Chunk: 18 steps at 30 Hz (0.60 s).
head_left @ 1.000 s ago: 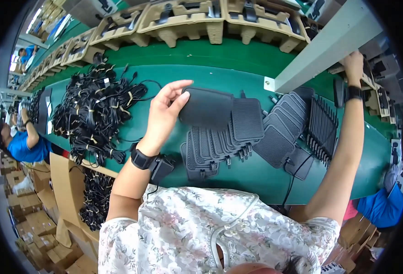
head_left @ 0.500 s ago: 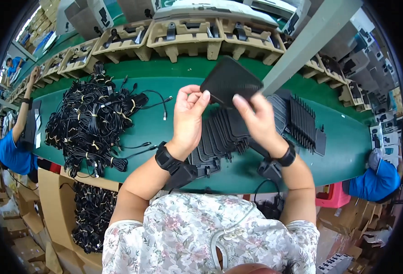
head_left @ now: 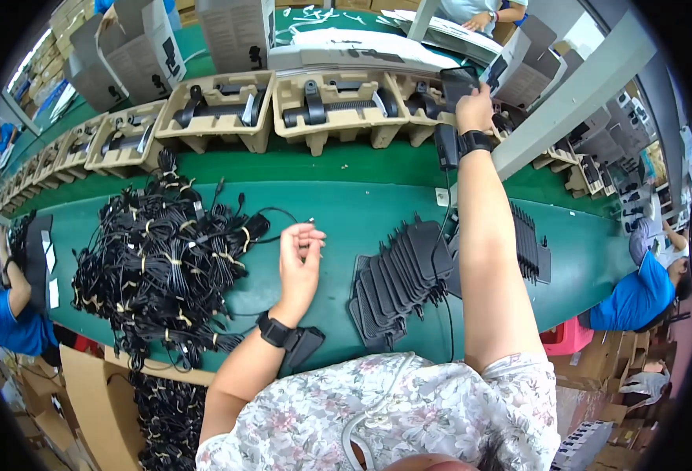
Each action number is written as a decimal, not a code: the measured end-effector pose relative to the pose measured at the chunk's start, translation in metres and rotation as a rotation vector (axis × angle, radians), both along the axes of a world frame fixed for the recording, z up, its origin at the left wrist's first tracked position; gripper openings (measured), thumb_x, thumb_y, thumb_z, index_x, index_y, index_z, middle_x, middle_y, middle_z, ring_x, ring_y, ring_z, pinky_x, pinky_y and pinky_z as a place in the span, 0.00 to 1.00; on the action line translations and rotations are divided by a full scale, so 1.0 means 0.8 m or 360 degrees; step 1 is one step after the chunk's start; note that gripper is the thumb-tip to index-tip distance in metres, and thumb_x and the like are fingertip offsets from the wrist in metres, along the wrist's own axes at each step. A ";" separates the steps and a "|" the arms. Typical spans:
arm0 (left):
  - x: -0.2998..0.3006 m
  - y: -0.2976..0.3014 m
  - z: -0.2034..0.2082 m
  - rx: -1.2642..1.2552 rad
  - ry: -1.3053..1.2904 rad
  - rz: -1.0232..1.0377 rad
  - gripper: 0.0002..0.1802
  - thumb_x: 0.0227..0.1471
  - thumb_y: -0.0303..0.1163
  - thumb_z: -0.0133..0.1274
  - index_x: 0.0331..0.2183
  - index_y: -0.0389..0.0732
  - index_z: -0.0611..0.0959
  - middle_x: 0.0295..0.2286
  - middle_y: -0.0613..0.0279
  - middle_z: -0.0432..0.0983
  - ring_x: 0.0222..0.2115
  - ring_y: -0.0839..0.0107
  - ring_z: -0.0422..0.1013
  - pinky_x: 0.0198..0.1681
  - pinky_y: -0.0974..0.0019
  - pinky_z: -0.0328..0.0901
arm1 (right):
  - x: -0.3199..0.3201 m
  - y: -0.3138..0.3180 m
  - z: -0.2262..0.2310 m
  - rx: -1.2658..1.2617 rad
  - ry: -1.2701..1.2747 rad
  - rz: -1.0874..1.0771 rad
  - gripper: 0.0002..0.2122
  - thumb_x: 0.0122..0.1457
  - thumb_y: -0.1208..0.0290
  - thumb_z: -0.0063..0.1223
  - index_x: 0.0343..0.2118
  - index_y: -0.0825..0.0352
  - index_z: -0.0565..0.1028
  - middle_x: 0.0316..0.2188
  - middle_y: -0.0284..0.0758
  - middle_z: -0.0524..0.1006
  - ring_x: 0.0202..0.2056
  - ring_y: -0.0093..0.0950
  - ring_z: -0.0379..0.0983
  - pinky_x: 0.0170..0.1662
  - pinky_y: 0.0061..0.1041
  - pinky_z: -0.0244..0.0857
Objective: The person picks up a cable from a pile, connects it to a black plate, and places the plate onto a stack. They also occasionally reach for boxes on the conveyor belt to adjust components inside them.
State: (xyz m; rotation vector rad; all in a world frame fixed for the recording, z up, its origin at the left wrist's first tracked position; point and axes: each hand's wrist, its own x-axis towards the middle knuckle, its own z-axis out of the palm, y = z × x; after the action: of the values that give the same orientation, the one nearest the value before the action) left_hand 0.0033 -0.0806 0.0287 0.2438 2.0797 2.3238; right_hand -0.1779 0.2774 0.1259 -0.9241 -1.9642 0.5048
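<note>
My right hand [head_left: 475, 111], reached far forward, grips a flat black panel [head_left: 457, 82] with rounded corners at the row of moulded trays. My left hand [head_left: 300, 263] hangs over the green table with its fingers loosely bent and apart, nothing visible in them. Just beyond its fingertips is the end of a black cable from the big heap of tied black cables [head_left: 157, 259] on the left. Between my arms a fanned row of similar black panels [head_left: 401, 271] leans on the table. A second row of panels [head_left: 525, 243] stands right of my right forearm.
Brown pulp trays [head_left: 216, 114] holding black devices line the far side. Grey boxes [head_left: 232, 35] stand behind them. A slanting grey post [head_left: 573, 94] rises by my right hand. Co-workers in blue sit left and right. A cardboard box [head_left: 98, 408] of cables is below the table's left edge.
My right hand has carried the black panel forward to the trays. My left hand has let go of it and moved left and nearer. The view has shifted.
</note>
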 end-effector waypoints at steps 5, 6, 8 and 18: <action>0.001 0.004 0.005 -0.0045 0.0029 -0.0068 0.14 0.51 0.19 0.45 0.42 0.37 0.66 0.34 0.61 0.70 0.32 0.77 0.67 0.35 0.76 0.63 | -0.024 0.039 -0.024 -0.0002 -0.0410 -0.0014 0.15 0.55 0.65 0.39 0.46 0.55 0.70 0.37 0.41 0.75 0.39 0.39 0.69 0.41 0.40 0.60; 0.003 0.004 0.007 -0.0053 0.0017 -0.0067 0.15 0.51 0.18 0.45 0.42 0.37 0.66 0.34 0.61 0.70 0.33 0.77 0.67 0.35 0.76 0.63 | -0.022 0.044 -0.028 0.0012 -0.0543 -0.0046 0.15 0.55 0.65 0.40 0.46 0.55 0.70 0.37 0.41 0.74 0.40 0.39 0.68 0.41 0.41 0.60; 0.005 0.004 0.007 -0.0063 -0.0008 -0.0078 0.15 0.50 0.18 0.45 0.42 0.37 0.66 0.34 0.61 0.70 0.33 0.77 0.67 0.35 0.76 0.63 | -0.026 0.048 -0.036 0.0201 -0.0670 -0.0195 0.15 0.54 0.64 0.40 0.45 0.55 0.70 0.38 0.41 0.73 0.40 0.40 0.68 0.40 0.41 0.60; 0.002 0.019 -0.007 -0.0250 0.0349 0.0108 0.10 0.45 0.16 0.45 0.33 0.37 0.72 0.28 0.58 0.70 0.28 0.67 0.69 0.32 0.68 0.65 | 0.011 -0.069 -0.010 0.1037 -0.0272 0.0101 0.11 0.54 0.67 0.46 0.39 0.60 0.73 0.37 0.40 0.71 0.39 0.37 0.68 0.38 0.38 0.63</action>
State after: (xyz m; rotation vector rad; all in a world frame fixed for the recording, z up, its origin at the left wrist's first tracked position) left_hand 0.0048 -0.0652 0.0231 0.4502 2.3931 2.2446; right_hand -0.1689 0.2225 0.1183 -0.4980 -2.1146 -0.1933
